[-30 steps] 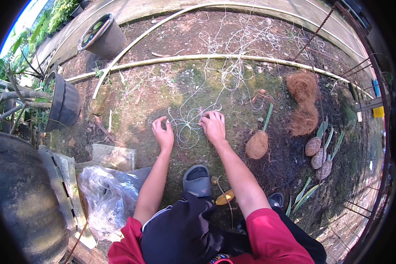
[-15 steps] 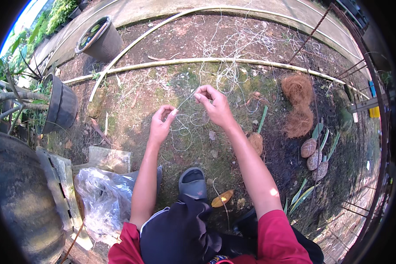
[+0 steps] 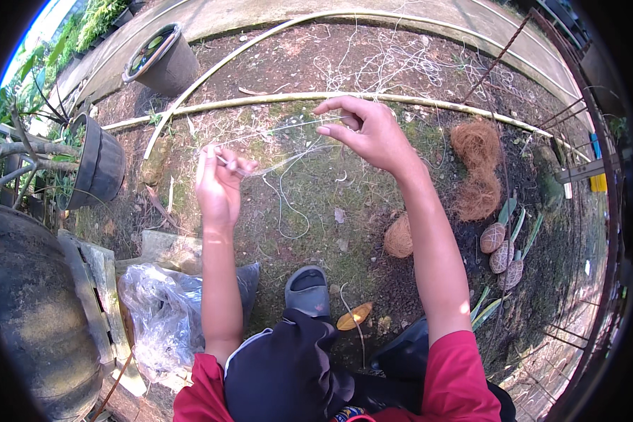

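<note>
Thin white string (image 3: 288, 128) stretches between my two hands above the ground, with more strands sagging in a loop below. My left hand (image 3: 219, 184) is closed on the string, palm turned up, fingers blurred a little. My right hand (image 3: 373, 133) is higher and to the right. The string runs in between its thumb and curled fingers, though thumb and forefinger tips stand apart. On the ground under my right forearm lies a brown fibre-wrapped ball (image 3: 399, 236), partly covered by the arm. A tangle of the same string (image 3: 394, 67) spreads over the soil beyond.
Two clumps of brown fibre (image 3: 477, 169) lie to the right, near several string-bound balls with green leaves (image 3: 503, 257). A bamboo pole (image 3: 274, 100) crosses the ground. Potted plants (image 3: 98, 165), a clear plastic bag (image 3: 158, 316) and a large dark container (image 3: 35, 309) stand left.
My hands have moved apart, the left one leftward and the right one up and right. The string between them is drawn out longer. My right forearm now covers the fibre ball's green leaf.
</note>
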